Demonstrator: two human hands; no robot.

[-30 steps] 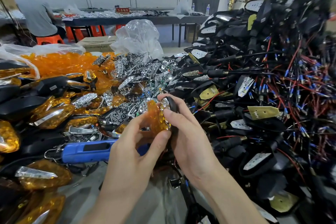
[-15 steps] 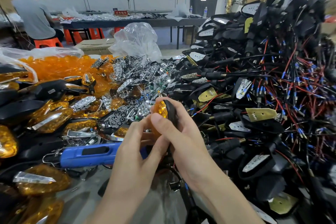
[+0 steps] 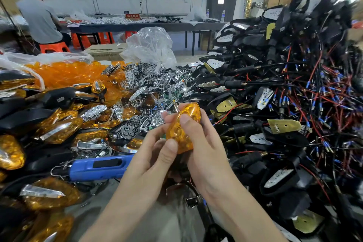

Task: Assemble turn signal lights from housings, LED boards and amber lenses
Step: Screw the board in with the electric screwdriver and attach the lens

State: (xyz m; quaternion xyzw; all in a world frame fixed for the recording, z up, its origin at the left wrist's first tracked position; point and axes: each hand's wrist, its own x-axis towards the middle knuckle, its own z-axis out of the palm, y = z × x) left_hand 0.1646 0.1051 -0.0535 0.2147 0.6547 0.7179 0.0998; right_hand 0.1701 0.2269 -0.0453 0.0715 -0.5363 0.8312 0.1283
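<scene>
Lens (image 3: 182,125) up over the worktop (image 3: 149,220), left hand (image 3: 155,155) and right hand (image 3: 204,155) both in a tight grip on it. Finished lights (image 3: 55,129) piled left, and plenty of wired housings (image 3: 284,137) waiting right.

Bright flat indoor light, blown-out glare far up-right of the right hand (image 3: 206,153), fisheye warp and blur at edges.
</scene>
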